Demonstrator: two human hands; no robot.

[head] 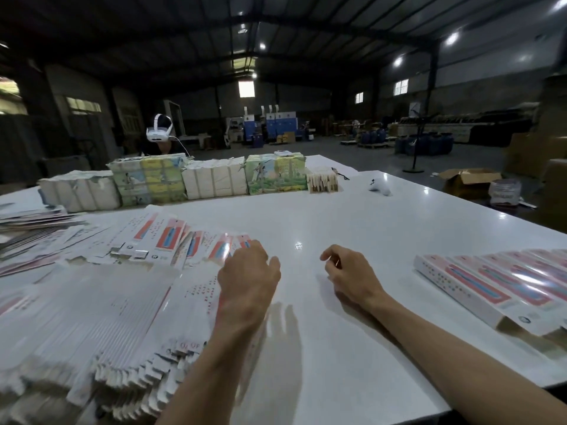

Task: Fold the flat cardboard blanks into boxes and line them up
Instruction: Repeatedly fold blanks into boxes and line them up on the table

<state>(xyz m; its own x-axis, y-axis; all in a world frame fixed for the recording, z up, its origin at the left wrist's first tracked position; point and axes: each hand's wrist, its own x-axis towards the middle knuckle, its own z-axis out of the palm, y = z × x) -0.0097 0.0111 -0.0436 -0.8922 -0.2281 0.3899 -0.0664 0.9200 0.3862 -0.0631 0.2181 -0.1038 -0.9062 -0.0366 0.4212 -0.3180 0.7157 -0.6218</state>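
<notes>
Left hand (247, 268): palm down at the right edge of the fanned flat blanks (171, 240), fingertips on the nearest blank, thumb sticking out to the right. Fingers are hidden behind the back of the hand, so can't tell if it's pinching a blank or just touching it

Right hand (349, 271): low over bare counter (337, 210), fingers loosely curled, index and thumb close together, nothing in it. Well apart from the left hand, no blank between them

Blanks: big overlapping stack (92, 302) covers the near-left of the counter, white with red/pink print, tab edges toward the camera. The fanned ones lie just beyond it

Folded boxes (491, 286): far right of the counter, lined up side by side, touching, long sides parallel, open end flaps at the near end

Back of counter: row of wrapped bundles (214, 179), some plain white, some with green/yellow print. White controller (379, 185) to their right. Person wearing a white headset (159, 133) behind the bundles. Open carton (469, 179) on the floor past the right edge
</notes>
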